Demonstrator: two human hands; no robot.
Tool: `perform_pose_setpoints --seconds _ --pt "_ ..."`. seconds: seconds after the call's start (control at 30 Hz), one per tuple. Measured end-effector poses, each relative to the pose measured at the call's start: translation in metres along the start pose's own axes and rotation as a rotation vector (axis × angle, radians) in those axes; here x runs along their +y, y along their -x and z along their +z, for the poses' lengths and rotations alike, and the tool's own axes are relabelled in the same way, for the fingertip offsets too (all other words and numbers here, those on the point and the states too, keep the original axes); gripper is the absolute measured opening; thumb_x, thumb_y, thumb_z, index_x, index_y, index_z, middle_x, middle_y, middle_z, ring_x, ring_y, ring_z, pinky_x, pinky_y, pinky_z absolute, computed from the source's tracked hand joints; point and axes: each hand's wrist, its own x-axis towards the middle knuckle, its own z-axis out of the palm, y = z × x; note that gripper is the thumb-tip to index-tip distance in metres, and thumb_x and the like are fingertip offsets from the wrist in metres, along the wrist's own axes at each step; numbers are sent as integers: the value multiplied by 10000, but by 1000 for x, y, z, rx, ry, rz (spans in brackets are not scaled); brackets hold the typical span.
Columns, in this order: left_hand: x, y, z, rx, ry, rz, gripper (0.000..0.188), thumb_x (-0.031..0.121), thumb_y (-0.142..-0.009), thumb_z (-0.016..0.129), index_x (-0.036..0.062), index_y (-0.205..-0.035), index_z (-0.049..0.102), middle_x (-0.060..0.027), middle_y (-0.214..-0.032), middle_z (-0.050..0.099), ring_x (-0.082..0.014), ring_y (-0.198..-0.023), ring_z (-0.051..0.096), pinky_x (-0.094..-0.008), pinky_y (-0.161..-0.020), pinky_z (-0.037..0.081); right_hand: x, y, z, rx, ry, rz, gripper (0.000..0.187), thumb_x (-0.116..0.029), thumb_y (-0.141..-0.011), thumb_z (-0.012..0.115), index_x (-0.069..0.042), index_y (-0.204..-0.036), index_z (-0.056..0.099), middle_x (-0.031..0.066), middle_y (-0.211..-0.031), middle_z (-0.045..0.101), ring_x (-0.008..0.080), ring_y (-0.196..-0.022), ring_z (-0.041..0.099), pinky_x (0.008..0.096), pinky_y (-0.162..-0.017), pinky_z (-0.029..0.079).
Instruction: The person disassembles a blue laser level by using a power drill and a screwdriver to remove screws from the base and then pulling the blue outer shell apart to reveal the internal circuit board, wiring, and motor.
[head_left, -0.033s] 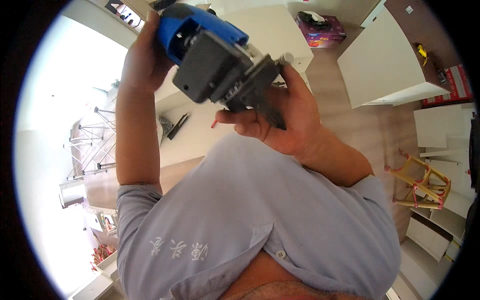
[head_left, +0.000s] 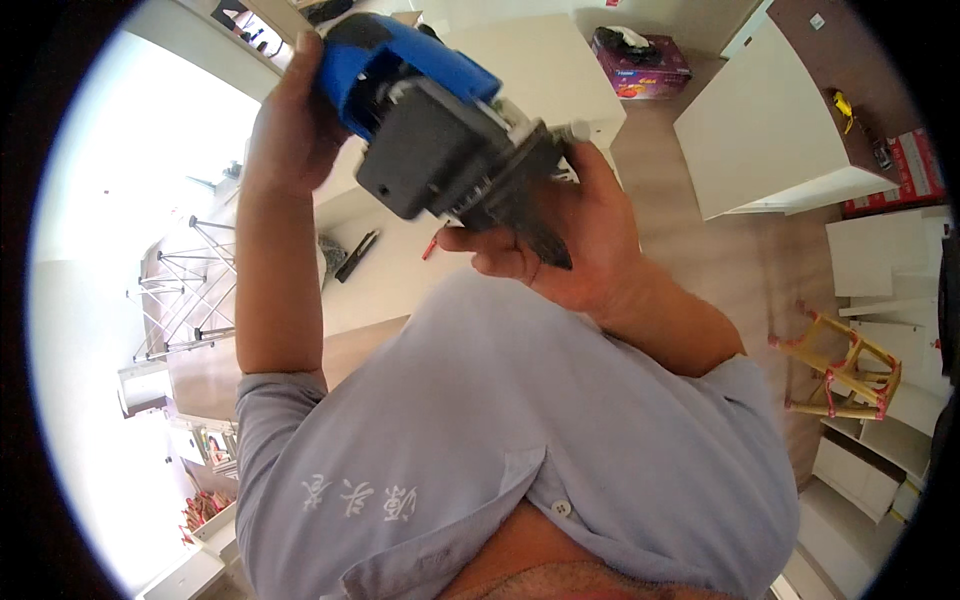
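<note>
Up it goes on two hands: the blue-and-black tool [head_left: 425,145] sits tilted in mid-air before the chest, clear of the pale surface [head_left: 390,285]. The left hand [head_left: 300,130] grips the blue end, though most of its fingers hide behind it, so their exact hold is hard to judge. The right hand [head_left: 595,240] cradles the black base, thumb at its edge, fingers curled beneath, presumably sharing the weight. Down below lie a red stick [head_left: 430,248] and a black bar [head_left: 357,257].

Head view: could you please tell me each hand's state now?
Left hand: holding the tool at its blue end.
Right hand: holding the same tool at its black end.
</note>
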Motion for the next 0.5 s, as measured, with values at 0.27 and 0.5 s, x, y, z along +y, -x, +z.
perform_pose_setpoints --seconds 0.27,0.5 --pt "-22 41 23 -192 -166 254 728 598 -1037 547 12 -1467 500 -123 -1231 635 -195 -1079 634 -304 -855 555 0 23 -53 -110 -2 2 933 -776 -949 466 -117 -1600 355 277 -1483 522 535 -1221 618 639 -866 608" --pt "-39 65 31 -270 -126 152 744 571 -1020 601 7 -1487 470 -115 -1261 627 -174 -1083 613 -288 -856 530 12 38 -68 -64 56 10 904 -751 -969 435 -96 -1588 366 260 -1490 524 516 -1239 614 655 -842 607"
